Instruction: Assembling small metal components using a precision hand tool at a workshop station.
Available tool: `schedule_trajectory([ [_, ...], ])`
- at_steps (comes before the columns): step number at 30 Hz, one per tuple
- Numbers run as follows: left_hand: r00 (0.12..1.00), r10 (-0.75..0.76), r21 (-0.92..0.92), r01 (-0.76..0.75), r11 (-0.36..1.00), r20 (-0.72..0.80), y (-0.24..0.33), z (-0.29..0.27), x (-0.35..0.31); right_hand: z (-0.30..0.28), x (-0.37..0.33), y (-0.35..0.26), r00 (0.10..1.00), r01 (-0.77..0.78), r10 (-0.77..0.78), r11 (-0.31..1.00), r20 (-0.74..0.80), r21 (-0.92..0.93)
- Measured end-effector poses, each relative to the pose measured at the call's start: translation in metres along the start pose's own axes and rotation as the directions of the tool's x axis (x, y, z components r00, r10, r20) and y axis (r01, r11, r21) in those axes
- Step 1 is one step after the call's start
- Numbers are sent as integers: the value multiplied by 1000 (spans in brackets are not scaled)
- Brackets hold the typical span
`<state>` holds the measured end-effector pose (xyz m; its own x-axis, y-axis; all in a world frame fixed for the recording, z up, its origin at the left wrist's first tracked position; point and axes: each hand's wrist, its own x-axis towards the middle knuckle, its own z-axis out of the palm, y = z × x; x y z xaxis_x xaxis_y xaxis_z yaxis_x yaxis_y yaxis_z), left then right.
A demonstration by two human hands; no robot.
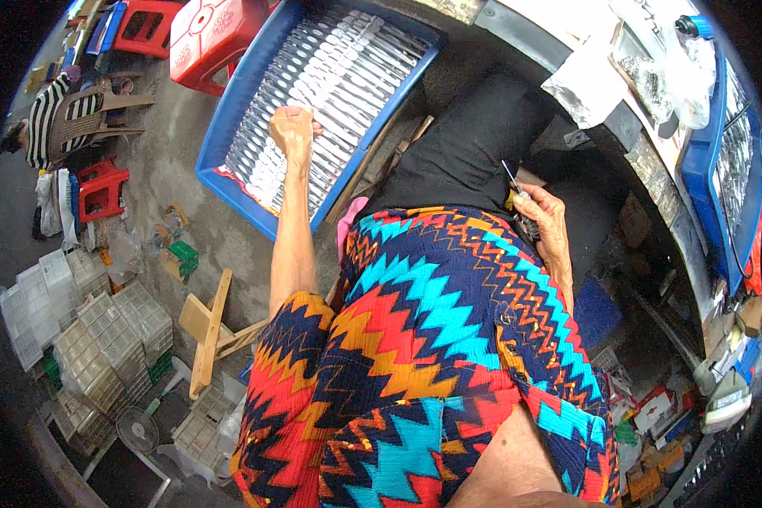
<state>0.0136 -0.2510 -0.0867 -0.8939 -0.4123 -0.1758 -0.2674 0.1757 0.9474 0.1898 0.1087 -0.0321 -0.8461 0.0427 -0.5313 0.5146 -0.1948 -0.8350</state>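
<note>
A large blue tray (245, 216) lies ahead to my left, filled with long, slim silver metal pieces (356, 68) in tight rows. Over its left half is my left hand (294, 131), with fingers curled closed; whatever is inside them is hidden. My right hand (549, 222), beside my black-trousered lap, grips a screwdriver (510, 176). Its thin metal shaft points up and away, and some yellow shows by the fingers. Most of the handle is covered by the hand.
Red plastic stools (216, 38) stand past the tray. A workbench (652, 169) curves along my right, bearing plastic bags and another blue tray (711, 169). At left are stacked pale crates (110, 339), a wooden stool (212, 334), a fan (138, 429) and a person in stripes (46, 118).
</note>
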Motion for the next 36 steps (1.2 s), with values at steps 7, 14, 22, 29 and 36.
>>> schedule_trajectory([
  [7, 999, 14, 196, -22, 980, 44, 9, 5, -10, 0, 1, 2, 1000, 1, -1, 1000, -2, 4],
  [14, 990, 136, 375, -141, 916, 40, -7, 9, -7, 0, 3, 1, 1000, 14, -14, 1000, -20, 15],
  [22, 955, 295, 496, -276, 823, 42, 0, 6, -12, 0, 2, 6, 999, 48, -48, 998, -4, 28],
  [29, 796, 507, 66, -555, 829, 330, 147, 90, -68, -10, -6, -4, 999, -48, 48, 983, 0, 178],
  [36, 364, 824, -10, -913, 408, 434, 234, 192, -47, -3, -11, -11, 996, -8, 21, 988, -87, 151],
])
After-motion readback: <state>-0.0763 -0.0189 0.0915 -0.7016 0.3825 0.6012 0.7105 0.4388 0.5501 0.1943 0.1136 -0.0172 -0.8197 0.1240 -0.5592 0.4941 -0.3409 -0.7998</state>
